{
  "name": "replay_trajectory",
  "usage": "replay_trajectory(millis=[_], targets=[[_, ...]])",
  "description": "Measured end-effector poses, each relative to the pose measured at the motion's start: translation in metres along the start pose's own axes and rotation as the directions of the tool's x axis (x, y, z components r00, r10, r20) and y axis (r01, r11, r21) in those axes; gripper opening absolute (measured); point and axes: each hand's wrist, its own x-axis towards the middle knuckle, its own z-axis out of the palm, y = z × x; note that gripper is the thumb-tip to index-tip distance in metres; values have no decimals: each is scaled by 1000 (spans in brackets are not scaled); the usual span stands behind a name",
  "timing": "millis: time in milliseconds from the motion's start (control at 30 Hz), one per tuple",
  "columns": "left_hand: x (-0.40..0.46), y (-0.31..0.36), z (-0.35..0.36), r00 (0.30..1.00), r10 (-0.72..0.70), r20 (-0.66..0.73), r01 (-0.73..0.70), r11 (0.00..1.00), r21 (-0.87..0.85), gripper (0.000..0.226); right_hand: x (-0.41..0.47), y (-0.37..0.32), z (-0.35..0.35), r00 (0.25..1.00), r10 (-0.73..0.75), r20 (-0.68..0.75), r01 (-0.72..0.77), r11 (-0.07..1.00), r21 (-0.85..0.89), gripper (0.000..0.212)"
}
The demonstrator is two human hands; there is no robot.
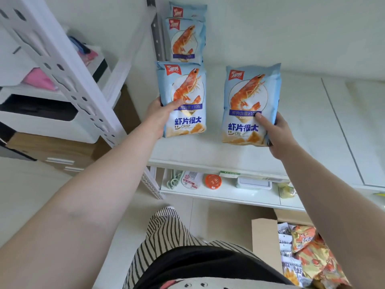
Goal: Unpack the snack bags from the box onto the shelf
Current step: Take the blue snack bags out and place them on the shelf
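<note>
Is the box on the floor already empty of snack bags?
No, the box at lower right holds orange bags and other packets inside it.

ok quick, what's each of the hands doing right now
Left hand: holding a blue shrimp crisp bag.
Right hand: holding another blue shrimp crisp bag.

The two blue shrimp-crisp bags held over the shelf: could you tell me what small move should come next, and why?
Probably set both down upright on the shelf and let go. The left hand grips one shrimp-crisp bag in front of two matching bags that continue the line behind it; the right hand grips the other bag over bare shelf beside it. The box still holds snacks.
</note>
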Motion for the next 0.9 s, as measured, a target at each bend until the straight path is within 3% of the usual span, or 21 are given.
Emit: replay_trajectory(millis=[167,300,367,500,567,633,733,800,900], targets=[[31,5,3,998,-28,58,29,999,-16,35,8,10,1,999,37,25,-37,999,-6,44],[38,11,9,996,48,-75,-40,993,109,29,12,14,3,983,97,157,-112,990,88,78],[41,13,10,992,71,-108,-52,985,164,28,14,18,9,962,117,248,-156,977,144,77],[38,12,16,990,107,87,-113,992,63,25,23,31,39,935,107,337,-179,965,190,84],[34,10,22,985,6,171,-6,1000,-5,50,29,38,54,929,97,357,-183,959,217,86],[36,3,26,984,-35,173,27,998,51,76,33,42,67,925,87,371,-185,953,238,83],[42,-13,24,989,-5,145,-15,991,135,112,40,45,78,926,71,371,-175,951,255,77],[32,-18,25,976,85,200,-115,983,146,120,44,47,81,934,55,353,-156,951,266,64],[29,-22,18,935,164,314,-211,970,123,135,48,46,79,938,35,346,-113,972,208,69]])
